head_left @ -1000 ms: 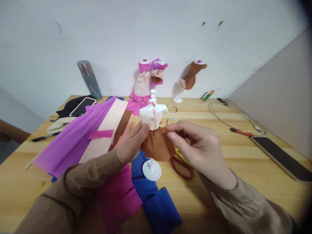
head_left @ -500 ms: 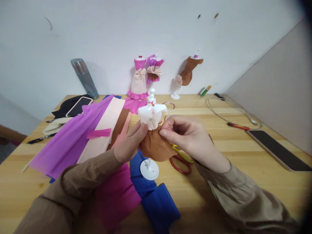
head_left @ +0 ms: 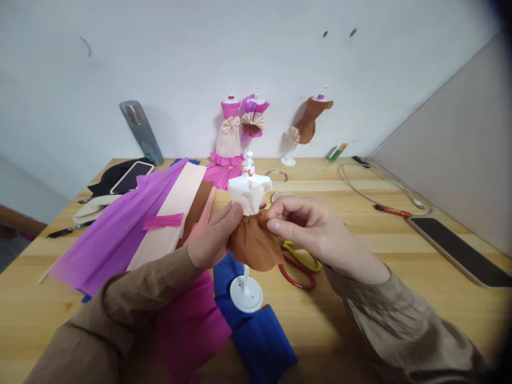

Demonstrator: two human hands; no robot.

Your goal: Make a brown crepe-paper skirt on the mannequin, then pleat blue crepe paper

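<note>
A small white dress form (head_left: 246, 290) on a round-based stand is in front of me, with a cream paper top (head_left: 250, 194) and a gathered brown crepe paper skirt (head_left: 256, 248). My left hand (head_left: 214, 234) is wrapped around its waist from the left, thumb on the front where top and skirt meet. Some of those fingers are hidden behind the form. At the skirt's upper right edge, my right hand (head_left: 306, 226) pinches the brown paper between thumb and forefinger. Below the form lies a strip of blue crepe paper (head_left: 260, 336); scissors (head_left: 298, 272) rest behind the right hand.
Purple crepe paper (head_left: 120, 229), cream paper (head_left: 164, 213) and magenta paper (head_left: 196, 325) spread over the left side. Several dressed forms, including a pink one (head_left: 230, 138), stand by the wall. A bottle (head_left: 142, 133) is back left, a phone (head_left: 460, 250) right, a cable (head_left: 360, 189) behind it.
The brown skirt hangs lower and narrower, and its right side has dropped. My right hand has shifted slightly right. The form's base sits a little lower in view; the left hand keeps its hold.
</note>
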